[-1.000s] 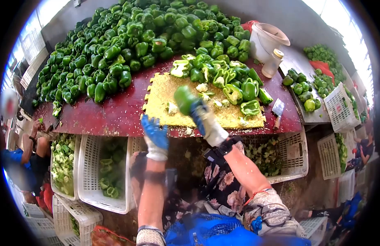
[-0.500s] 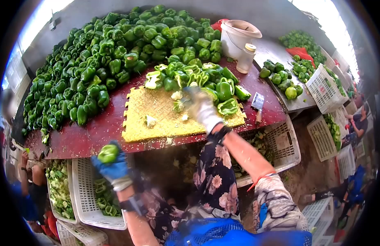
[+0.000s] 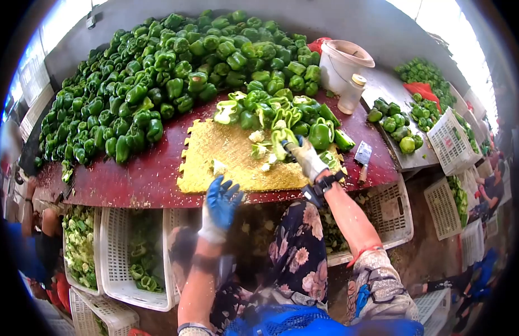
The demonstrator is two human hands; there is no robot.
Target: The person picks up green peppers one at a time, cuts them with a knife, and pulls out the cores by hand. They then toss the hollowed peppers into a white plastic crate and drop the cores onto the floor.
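My left hand [image 3: 220,206], in a blue-and-white glove, is open with fingers spread and holds nothing. It is at the front edge of the yellow foam mat [image 3: 203,151]. My right hand [image 3: 305,158], gloved too, is closed on a cut green bell pepper [image 3: 282,139] over the mat's right part. Pale pepper cores [image 3: 257,136] and many seeds lie scattered on the mat. Behind it sits a heap of halved green bell peppers [image 3: 259,103]. A broad-bladed knife [image 3: 362,154] rests on the red table [image 3: 114,182] right of the mat.
Whole green bell peppers [image 3: 142,84] form a large pile at the back left. A white bucket [image 3: 331,70] and a lidded jar [image 3: 351,95] stand behind. Below the table are white crates [image 3: 109,257], one with pepper halves, another with cores [image 3: 82,246]. Other people are at both sides.
The green pepper has left my left hand, which has moved from above the crate rightward to the mat's edge and opened. My right hand now grips a cut pepper. The view has shifted slightly.
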